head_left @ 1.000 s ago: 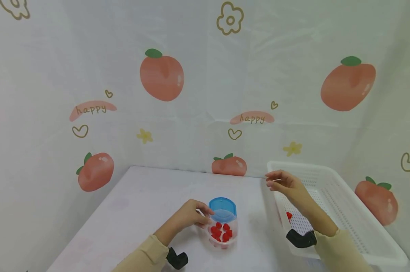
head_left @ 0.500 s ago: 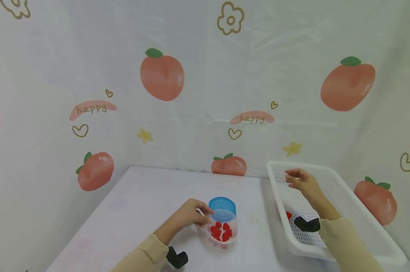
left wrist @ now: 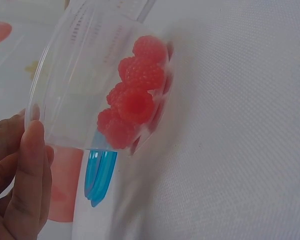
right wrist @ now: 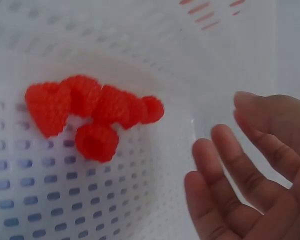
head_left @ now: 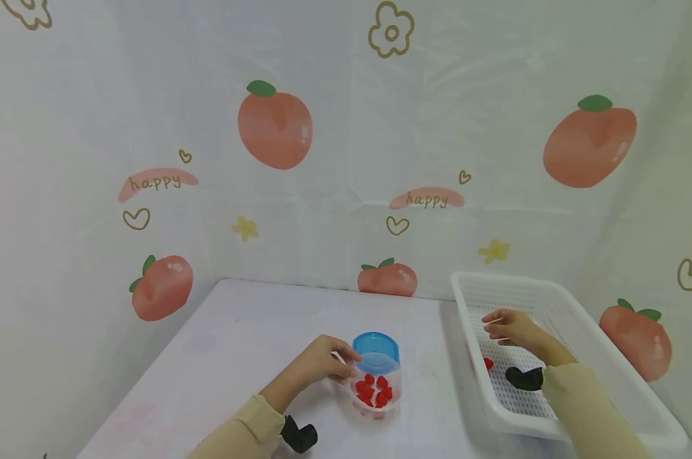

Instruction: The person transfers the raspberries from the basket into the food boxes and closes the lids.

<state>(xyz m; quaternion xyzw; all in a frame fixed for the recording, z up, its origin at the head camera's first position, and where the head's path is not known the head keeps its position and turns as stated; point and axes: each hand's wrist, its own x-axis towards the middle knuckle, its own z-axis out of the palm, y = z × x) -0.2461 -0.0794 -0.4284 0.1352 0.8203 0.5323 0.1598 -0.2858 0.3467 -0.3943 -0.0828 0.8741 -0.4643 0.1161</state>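
Observation:
My left hand [head_left: 321, 359] pinches the rim of a clear plastic container [left wrist: 70, 85] between thumb and fingers. Several red raspberries [left wrist: 135, 102] lie in the bottom of it. Just behind the container on the table is a blue lid [head_left: 375, 345]. Over the white perforated basket [head_left: 497, 417] hovers my right hand [head_left: 515, 329], fingers loosely spread with nothing in them. In the right wrist view more raspberries [right wrist: 107, 105] sit clustered against the basket's wall, a short way from the fingertips. From the head view, the basket's near wall hides most of that cluster.
The basket fills the table's right side. A white table [head_left: 231, 344] carries everything, and a white curtain [head_left: 334, 115] printed with fruit stands directly behind it. Black straps [head_left: 298, 436] are on both wrists.
My right hand has moved right from the basket's left rim to above its inside, then lowered. The left hand keeps its grip on the container without moving.

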